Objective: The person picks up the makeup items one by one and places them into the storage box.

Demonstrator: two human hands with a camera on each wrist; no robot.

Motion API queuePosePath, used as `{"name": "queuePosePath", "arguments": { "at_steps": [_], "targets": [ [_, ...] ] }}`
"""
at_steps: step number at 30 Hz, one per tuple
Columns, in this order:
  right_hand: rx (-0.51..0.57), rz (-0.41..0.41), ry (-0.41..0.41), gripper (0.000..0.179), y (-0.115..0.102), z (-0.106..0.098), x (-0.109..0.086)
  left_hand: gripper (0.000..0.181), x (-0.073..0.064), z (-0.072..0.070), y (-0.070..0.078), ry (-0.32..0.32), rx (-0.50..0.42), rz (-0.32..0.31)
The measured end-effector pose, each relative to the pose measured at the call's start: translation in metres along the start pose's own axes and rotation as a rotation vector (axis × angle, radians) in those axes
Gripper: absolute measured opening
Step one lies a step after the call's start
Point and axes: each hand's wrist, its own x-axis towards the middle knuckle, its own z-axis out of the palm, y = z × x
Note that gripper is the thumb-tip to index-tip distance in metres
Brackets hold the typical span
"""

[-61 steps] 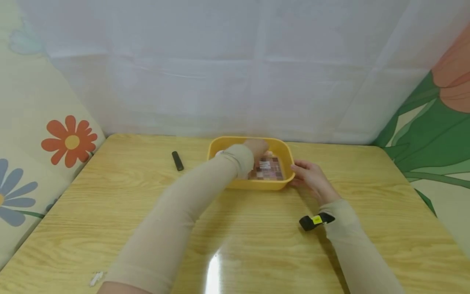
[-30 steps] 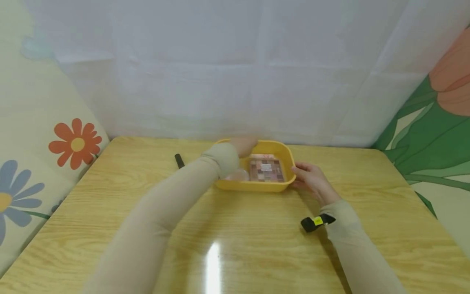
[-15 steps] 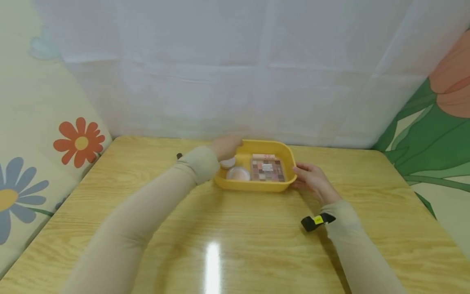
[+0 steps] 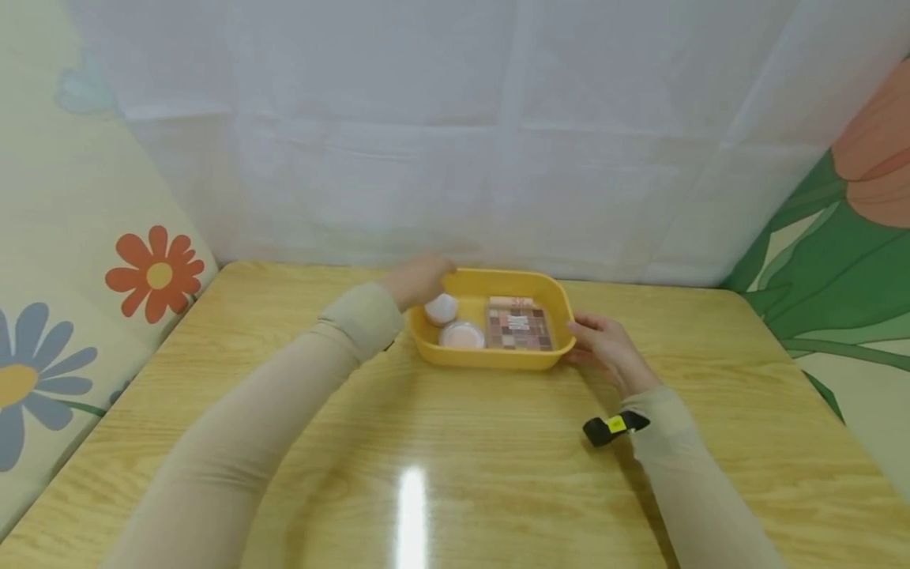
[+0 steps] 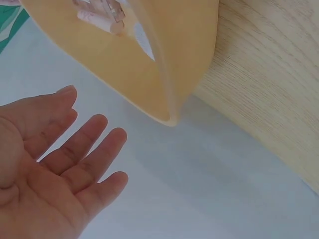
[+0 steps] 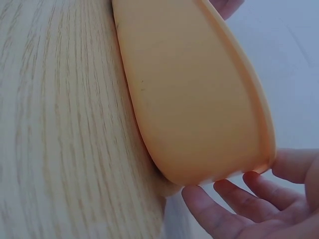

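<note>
A yellow plastic basin (image 4: 490, 360) sits near the table's back edge. In it lie an eyeshadow palette (image 4: 517, 330) with many coloured squares, a pink tube (image 5: 99, 21) behind it, a round clear-lidded case (image 4: 462, 337) and a white rounded item (image 4: 441, 308). My left hand (image 4: 421, 280) is by the basin's far left corner; the left wrist view shows its fingers (image 5: 92, 162) loosely bent, apart from the rim, holding nothing. My right hand (image 4: 604, 348) holds the basin's right end, thumb (image 6: 294, 165) at the rim and fingertips (image 6: 199, 199) against the outer wall.
The wood-grain table (image 4: 498, 474) spreads in front of the basin. A white cloth (image 4: 455, 142) hangs right behind it, with flower-painted panels (image 4: 64, 182) at the sides. A black strap (image 4: 614, 427) is worn on my right wrist.
My left hand has come out of the basin and moved left to its far corner, uncovering the round case and the white item. The left arm now hides the black stick. The right hand stays put.
</note>
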Motion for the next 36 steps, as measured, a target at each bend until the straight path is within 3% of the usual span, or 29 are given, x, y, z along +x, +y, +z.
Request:
{"name": "queuePosePath", "arguments": {
  "at_steps": [8, 22, 28, 36],
  "targets": [
    [0.002, 0.009, 0.009, 0.056, -0.001, 0.001, 0.001, 0.04, -0.014, 0.002, -0.004, 0.075, 0.013, 0.037],
    [0.015, -0.015, -0.007, 0.057, 0.001, 0.002, 0.0, 0.041, -0.051, 0.007, -0.019, 0.14, -0.04, -0.026],
    [0.022, -0.025, -0.009, 0.059, 0.003, 0.0, 0.0, 0.037, -0.06, 0.011, -0.025, 0.202, 0.027, -0.02],
    [0.026, -0.025, 0.0, 0.057, 0.003, 0.002, 0.0, 0.039, -0.069, 0.02, -0.033, 0.196, 0.007, -0.111]
  ]
}}
